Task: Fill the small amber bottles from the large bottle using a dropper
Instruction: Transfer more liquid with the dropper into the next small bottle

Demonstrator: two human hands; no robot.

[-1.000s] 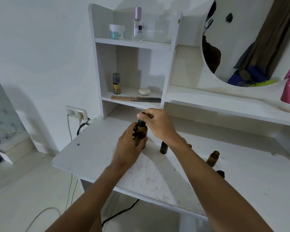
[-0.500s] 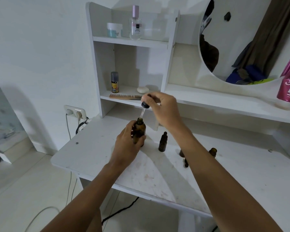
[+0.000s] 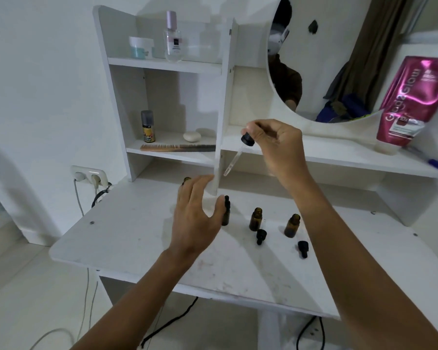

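Note:
My right hand (image 3: 276, 150) pinches the black bulb of a dropper (image 3: 239, 152) in the air, its glass tube slanting down to the left. My left hand (image 3: 195, 218) hovers over the white desk (image 3: 127, 238) with fingers spread, holding nothing. Behind its fingers only the top of the large amber bottle (image 3: 187, 179) shows. A small capped amber bottle (image 3: 226, 213) stands right beside my left thumb. Two small open amber bottles (image 3: 256, 219) (image 3: 292, 226) stand further right, with two loose black dropper caps (image 3: 261, 236) (image 3: 302, 248) lying in front of them.
A white shelf unit (image 3: 220, 109) rises behind the bottles, holding a comb (image 3: 177, 147), a spray can (image 3: 148, 126) and jars. A round mirror (image 3: 326, 59) and a pink pouch (image 3: 415, 102) stand at the right. A wall socket (image 3: 89, 174) with cables sits left of the desk.
My right hand has lifted the dropper out of the large bottle and moved it up and to the right. My left hand has let go of the large bottle and opened.

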